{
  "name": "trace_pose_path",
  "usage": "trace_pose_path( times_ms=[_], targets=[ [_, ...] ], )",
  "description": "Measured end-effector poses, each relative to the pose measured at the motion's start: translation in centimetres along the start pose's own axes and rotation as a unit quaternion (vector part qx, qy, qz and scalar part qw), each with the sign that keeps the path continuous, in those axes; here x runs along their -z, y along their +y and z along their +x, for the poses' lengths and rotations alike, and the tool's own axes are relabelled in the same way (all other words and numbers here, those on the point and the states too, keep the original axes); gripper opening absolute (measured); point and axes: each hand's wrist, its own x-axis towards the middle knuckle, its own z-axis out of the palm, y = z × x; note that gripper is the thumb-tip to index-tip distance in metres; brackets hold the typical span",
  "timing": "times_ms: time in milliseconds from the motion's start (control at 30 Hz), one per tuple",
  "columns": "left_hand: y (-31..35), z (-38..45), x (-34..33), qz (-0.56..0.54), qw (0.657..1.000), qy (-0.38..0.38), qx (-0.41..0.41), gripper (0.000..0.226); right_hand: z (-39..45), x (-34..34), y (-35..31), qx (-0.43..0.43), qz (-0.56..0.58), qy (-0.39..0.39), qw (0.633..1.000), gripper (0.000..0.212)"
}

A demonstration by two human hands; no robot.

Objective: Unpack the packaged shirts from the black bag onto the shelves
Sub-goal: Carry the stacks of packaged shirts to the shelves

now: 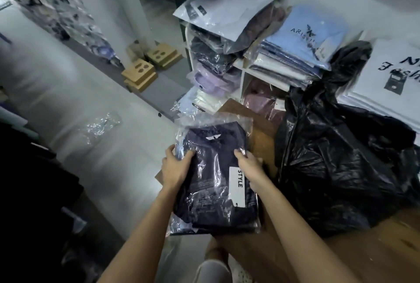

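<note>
I hold a dark navy shirt in clear plastic (213,182) with a white STYLE label, over a brown cardboard surface (263,132). My left hand (176,165) grips its left edge, thumb on top. My right hand (250,164) grips its right edge, fingers curled over the plastic. More packaged shirts seem stacked under it. The crumpled black bag (341,164) lies just to the right. White shelves (242,78) stand ahead, their cubbies packed with wrapped shirts.
A light blue packaged shirt (304,34) tops a stack on the shelf unit, and a grey mailer (231,7) leans above it. White printed shirts (391,78) are piled at right. Wooden blocks (141,75) and loose plastic (100,123) lie on the floor at left.
</note>
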Motion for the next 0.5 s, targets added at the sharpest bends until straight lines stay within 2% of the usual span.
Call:
trace_pose_path(
  times_ms=[67, 133, 167, 267, 300, 333, 400, 433, 500],
  targets=[
    [-0.5, -0.1, 0.4, 0.021, 1.000, -0.012, 0.011, 0.101, -0.8, -0.5, -0.1, 0.004, -0.021, -0.015, 1.000, 0.074],
    [-0.7, -0.1, 0.9, -0.013, 0.998, -0.028, 0.056, 0.110, -1.2, -0.5, 0.0, 0.007, 0.013, -0.035, 0.999, 0.080],
    [-0.8, 0.0, 1.2, -0.048, 0.994, -0.043, 0.086, 0.109, -1.4, -0.4, 0.0, 0.005, 0.043, -0.054, 0.998, 0.081],
    [-0.9, 0.0, 2.1, -0.108, 0.981, -0.109, 0.121, 0.080, -1.5, 0.1, 0.4, -0.038, 0.112, -0.074, 0.990, 0.092],
    [-0.8, 0.0, 2.2, -0.105, 0.978, -0.124, 0.128, 0.080, -1.8, 0.3, 0.3, -0.050, 0.115, -0.079, 0.989, 0.086],
    [-0.6, -0.1, 2.3, -0.121, 0.976, -0.134, 0.125, 0.077, -2.2, 0.7, -0.1, -0.048, 0.120, -0.084, 0.988, 0.070],
    [0.8, -0.7, 2.4, -0.200, 0.968, -0.138, 0.056, 0.063, -2.5, 1.7, -0.9, -0.004, 0.143, -0.081, 0.986, 0.042],
    [1.7, -1.0, 2.5, -0.236, 0.962, -0.139, 0.013, 0.063, -2.7, 2.4, -1.4, 0.033, 0.154, -0.073, 0.985, 0.037],
    [3.5, -1.5, 2.8, -0.279, 0.946, -0.154, -0.065, 0.071, -3.2, 4.0, -2.3, 0.112, 0.200, -0.062, 0.971, 0.041]
  ],
)
